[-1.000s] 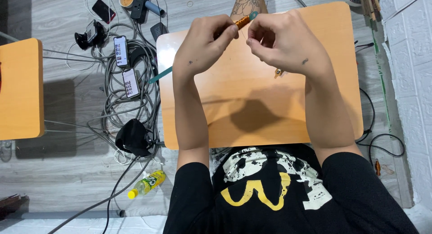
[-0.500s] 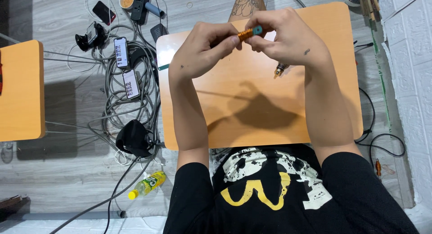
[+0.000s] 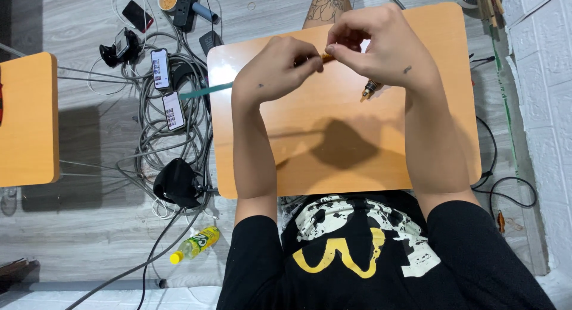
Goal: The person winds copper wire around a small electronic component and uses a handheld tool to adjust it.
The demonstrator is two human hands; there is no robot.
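While over table [image 3: 357, 149], both hands' grip pinches orange pen [image 3: 326, 57].

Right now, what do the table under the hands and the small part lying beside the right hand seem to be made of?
The table looks like wood laminate: smooth orange-brown top with a soft glare and rounded corners. The small part beside the right hand seems metal, dark with a brassy glinting tip, though it is too small to be sure.

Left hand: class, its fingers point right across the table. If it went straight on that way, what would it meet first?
The left hand would meet the right hand first. Both pinch the same small orange object, so their fingers look nearly touching already, though depth is unclear.
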